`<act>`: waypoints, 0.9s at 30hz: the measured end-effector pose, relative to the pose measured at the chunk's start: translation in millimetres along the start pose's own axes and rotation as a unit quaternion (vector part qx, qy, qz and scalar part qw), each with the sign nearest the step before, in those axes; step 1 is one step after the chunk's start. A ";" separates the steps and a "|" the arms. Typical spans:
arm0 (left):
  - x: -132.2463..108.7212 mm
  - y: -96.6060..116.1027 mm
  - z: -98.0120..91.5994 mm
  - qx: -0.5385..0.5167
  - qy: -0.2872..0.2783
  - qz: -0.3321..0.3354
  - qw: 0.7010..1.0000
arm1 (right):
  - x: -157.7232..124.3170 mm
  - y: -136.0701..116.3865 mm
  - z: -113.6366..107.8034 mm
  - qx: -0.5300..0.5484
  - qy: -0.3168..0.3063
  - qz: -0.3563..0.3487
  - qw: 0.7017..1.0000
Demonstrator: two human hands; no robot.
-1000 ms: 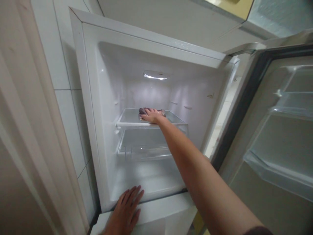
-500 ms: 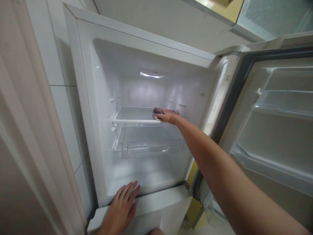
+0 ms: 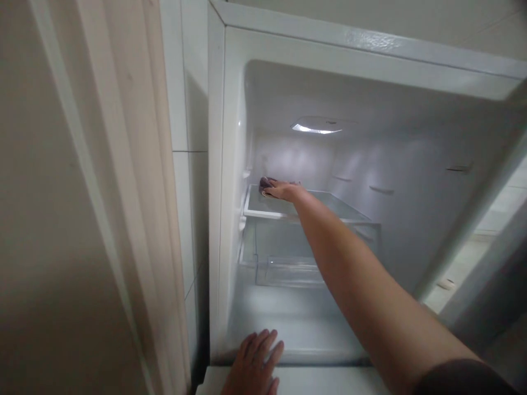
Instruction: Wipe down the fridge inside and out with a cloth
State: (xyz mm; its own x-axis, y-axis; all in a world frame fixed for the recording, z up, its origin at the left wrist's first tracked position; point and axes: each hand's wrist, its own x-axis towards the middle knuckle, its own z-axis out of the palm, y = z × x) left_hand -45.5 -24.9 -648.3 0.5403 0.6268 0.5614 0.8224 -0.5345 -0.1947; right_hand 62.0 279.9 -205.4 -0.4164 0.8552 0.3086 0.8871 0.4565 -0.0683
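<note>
My right hand [image 3: 282,190] reaches deep into the open white fridge [image 3: 217,164] and presses a bunched dark purplish cloth [image 3: 267,185] onto the upper glass shelf [image 3: 337,207], near its back left corner. The fingers are over the cloth. Low at the fridge's front edge, my left hand [image 3: 256,359] rests with its fingers spread and nothing in it. Below the upper shelf is a lower level with a clear plastic drawer [image 3: 288,272], partly hidden by my right forearm.
A lit lamp [image 3: 316,129] is at the top inside the fridge. A beige ridged door frame [image 3: 135,164] and white wall tiles [image 3: 191,115] stand close on the left. The fridge's side wall and blurred door edge lie at the right.
The view has swung left and closer to the fridge. My right hand has moved the cloth leftward and back along the upper shelf. My left hand stays at the front edge.
</note>
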 end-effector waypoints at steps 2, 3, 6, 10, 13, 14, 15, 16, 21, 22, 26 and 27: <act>0.3 0.9 -7.1 -0.009 -0.005 -0.001 1.000 | 4.1 -31.0 5.7 -0.002 -0.020 -0.022 1.000; 0.4 1.6 -11.8 -0.015 -0.006 -0.004 1.000 | 1.7 -42.3 7.2 -0.004 -0.021 -0.030 0.999; 0.7 4.2 -26.6 -0.027 -0.006 -0.019 0.999 | -21.2 -55.5 3.6 -0.008 -0.020 -0.054 0.998; 2.2 6.0 -39.8 -0.019 0.003 -0.022 1.000 | -77.5 -39.0 -16.3 -0.004 -0.031 -0.120 0.992; 3.4 5.8 -43.5 -0.021 0.007 -0.024 0.999 | -128.4 -19.7 -29.8 -0.014 0.014 -0.190 0.982; 3.5 5.7 -44.0 -0.023 0.009 -0.023 0.999 | -145.8 -13.5 -32.5 -0.028 0.042 -0.196 0.979; 3.6 5.7 -44.3 -0.025 0.013 -0.021 0.999 | -163.4 -7.3 -34.1 -0.046 0.073 -0.190 0.978; 3.5 5.7 -44.4 -0.025 0.017 -0.017 0.999 | -181.6 -1.3 -34.4 -0.060 0.104 -0.175 0.977; 3.5 6.4 -43.8 -0.015 0.040 -0.008 0.999 | -298.6 23.1 -1.5 -0.004 0.333 -0.131 0.934; 3.5 6.2 -43.1 -0.011 0.045 -0.008 0.999 | -327.7 25.7 15.4 0.006 0.383 -0.151 0.912; 4.4 4.8 -40.8 -0.001 0.065 -0.004 0.998 | -428.0 28.8 108.7 -0.044 0.312 -0.231 0.921; 4.8 4.5 -41.0 0.001 0.064 -0.002 0.998 | -441.4 29.2 132.4 -0.046 0.231 -0.187 0.954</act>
State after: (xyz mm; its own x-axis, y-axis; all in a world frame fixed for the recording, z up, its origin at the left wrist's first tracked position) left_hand -46.5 -47.5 -613.5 0.5092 0.5516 0.6607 0.8255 -0.5302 -0.1935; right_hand 245.3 -51.8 -469.2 -0.5933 0.4283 0.6816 0.7170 0.6661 0.2055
